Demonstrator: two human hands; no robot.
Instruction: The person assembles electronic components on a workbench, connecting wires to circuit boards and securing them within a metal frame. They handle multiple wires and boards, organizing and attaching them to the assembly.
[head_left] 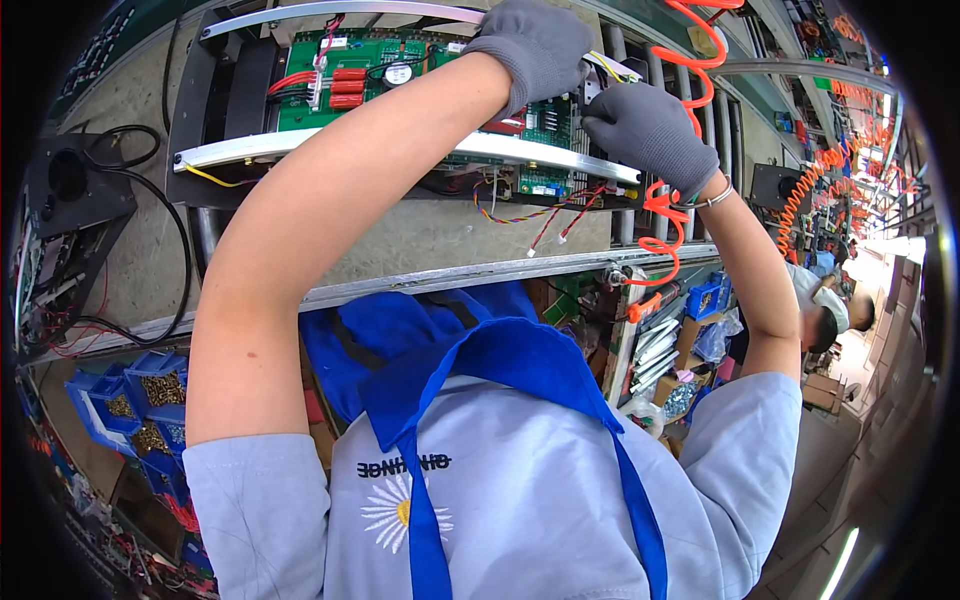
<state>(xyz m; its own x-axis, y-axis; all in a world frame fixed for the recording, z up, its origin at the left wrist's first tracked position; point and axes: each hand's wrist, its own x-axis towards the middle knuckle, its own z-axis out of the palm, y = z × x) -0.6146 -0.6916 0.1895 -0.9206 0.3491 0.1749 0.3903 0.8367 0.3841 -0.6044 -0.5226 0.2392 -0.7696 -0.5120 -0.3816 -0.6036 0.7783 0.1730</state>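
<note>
A chassis [240, 150] with a green circuit board [440, 62] and silver rails lies in front of me. My left hand [530, 50], in a grey glove, is closed over the board's right part. Its fingertips are largely hidden, and so is whatever they grip. In a matching glove, my right hand [650, 135] is curled at the chassis's right end, its fingers pointing left; I cannot make out what is in them. White and yellow wires [612, 68] show between the two hands. Loose twisted wires [530, 215] with white connectors hang from the near side.
Coiled orange air hoses [658, 235] hang beside my right hand. The chassis lies over a roller conveyor [625, 225]. Another black unit [75, 200] with cables stands left. Blue bins [125, 400] of screws sit lower left. A person [825, 310] is at the far right.
</note>
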